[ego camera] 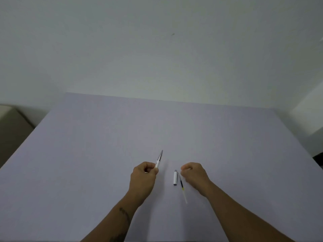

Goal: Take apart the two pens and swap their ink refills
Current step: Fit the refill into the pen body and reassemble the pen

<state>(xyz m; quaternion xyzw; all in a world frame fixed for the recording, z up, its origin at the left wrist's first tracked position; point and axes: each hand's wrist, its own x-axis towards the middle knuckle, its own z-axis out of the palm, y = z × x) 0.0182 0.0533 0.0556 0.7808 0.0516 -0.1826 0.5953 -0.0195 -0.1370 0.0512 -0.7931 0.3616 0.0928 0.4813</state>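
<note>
My left hand (144, 173) grips a white pen (159, 159) whose silver tip points up and away from me. A short white pen piece with a grey end (175, 177) lies on the table between my hands. Beside it lies a thin ink refill (182, 187), dark at its upper half with a yellow band and a clear lower end. My right hand (194, 174) hovers just right of these parts with its fingers curled; whether it pinches anything I cannot make out.
The pale lilac table (104, 145) runs to a white wall at the back. A beige piece of furniture (10, 123) stands off the table's left edge, and a dark object (318, 158) shows at the right edge.
</note>
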